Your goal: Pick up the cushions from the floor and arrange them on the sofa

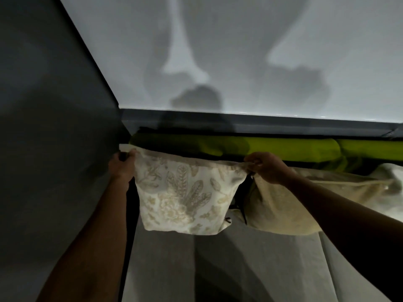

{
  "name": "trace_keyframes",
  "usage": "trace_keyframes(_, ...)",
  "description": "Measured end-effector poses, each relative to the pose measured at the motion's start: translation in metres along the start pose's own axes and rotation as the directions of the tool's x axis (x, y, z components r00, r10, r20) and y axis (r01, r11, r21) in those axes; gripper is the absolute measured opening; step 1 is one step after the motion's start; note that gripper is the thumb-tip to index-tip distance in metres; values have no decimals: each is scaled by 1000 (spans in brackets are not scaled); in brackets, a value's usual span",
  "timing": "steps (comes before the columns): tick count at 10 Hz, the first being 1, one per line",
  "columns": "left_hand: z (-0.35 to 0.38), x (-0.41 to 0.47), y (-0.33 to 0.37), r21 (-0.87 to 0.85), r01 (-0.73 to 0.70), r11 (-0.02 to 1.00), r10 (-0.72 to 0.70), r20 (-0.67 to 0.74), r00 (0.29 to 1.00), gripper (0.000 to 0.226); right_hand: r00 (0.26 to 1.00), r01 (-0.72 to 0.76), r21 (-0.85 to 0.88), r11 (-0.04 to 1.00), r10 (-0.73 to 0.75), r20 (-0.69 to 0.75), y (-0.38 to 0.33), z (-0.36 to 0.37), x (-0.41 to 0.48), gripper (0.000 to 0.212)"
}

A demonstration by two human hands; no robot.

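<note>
Centre of frame: the leaf-print cushion stands upright on the pale sofa seat, leaning against the lime-green back padding. The left hand holds its upper-left corner in a closed grip; the right hand pinches its upper-right corner in a closed grip. Both forearms enter from the lower corners. Right of centre, a plain cream cushion rests just beside the first, against the same padding. A dark wall fills the left side; a pale wall carrying arm shadows fills the top
</note>
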State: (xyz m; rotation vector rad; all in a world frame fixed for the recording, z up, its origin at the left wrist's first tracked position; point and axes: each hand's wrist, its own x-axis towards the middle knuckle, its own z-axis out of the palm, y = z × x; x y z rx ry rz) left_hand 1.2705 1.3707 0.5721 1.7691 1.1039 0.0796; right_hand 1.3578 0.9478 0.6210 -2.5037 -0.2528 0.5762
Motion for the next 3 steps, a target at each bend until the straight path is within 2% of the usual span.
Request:
trace_keyframes(1, -5, -14, 6, -24, 7, 1000, -7, 24, 1000, 48, 999, 15, -44, 999, -13, 40, -9, -10, -5, 38)
trace_keyframes(2, -5, -32, 8, -28, -23, 999, 22, -7, 1000, 52, 1000, 28, -48, 998, -27, 12, -17, -22, -13, 45)
trace_keyframes(3, -11, -72, 17, 9, -1, 1000, 2, -53, 999, 62, 998, 49, 127, 991, -43, -50, -23, -33, -28, 42)
